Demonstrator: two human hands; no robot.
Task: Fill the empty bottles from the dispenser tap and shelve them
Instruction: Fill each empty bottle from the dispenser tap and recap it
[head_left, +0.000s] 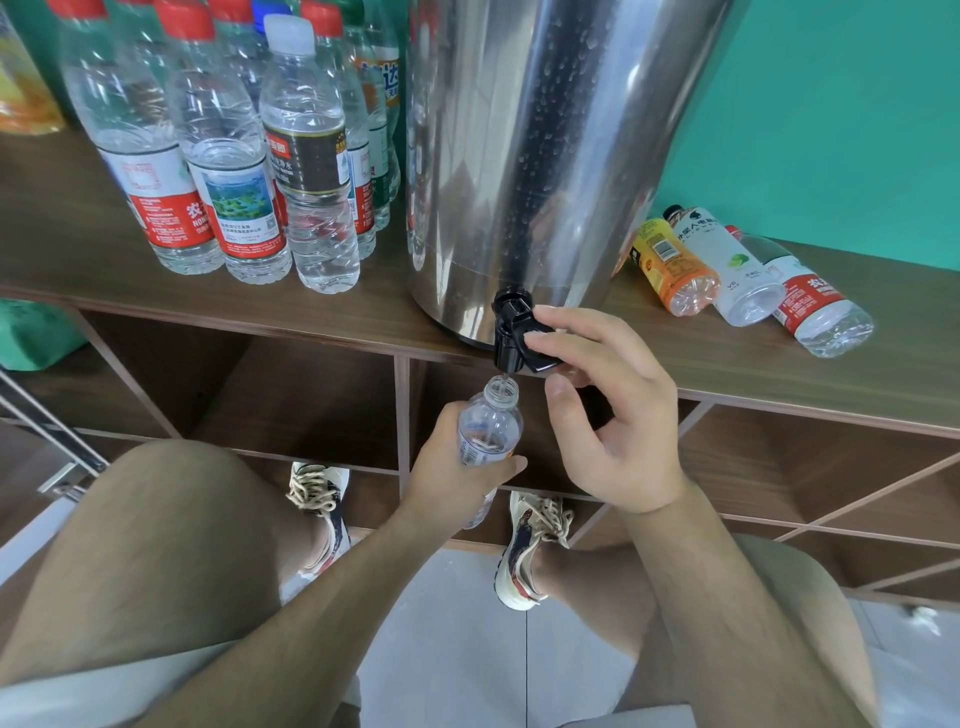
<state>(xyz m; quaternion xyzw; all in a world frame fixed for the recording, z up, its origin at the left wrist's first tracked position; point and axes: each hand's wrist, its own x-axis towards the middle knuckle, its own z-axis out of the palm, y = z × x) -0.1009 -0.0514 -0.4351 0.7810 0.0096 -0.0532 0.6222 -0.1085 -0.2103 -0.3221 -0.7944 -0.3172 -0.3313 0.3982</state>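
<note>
Left hand (447, 470) gripping bottle (491, 428), mouth beneath tap (511, 332)

A person seen from above. Two bare forearms rise from the bottom of the frame to the left hand (457, 467) and right hand (613, 415) at centre. Khaki knee-length shorts (156, 545) fill the lower left and lower right. Below centre are the left shoe (322, 499) and right shoe (524, 551): cream trainers with beige laces and dark blue and red side panels. Pale grey-white fabric (78, 696) edges the bottom corners.
</note>
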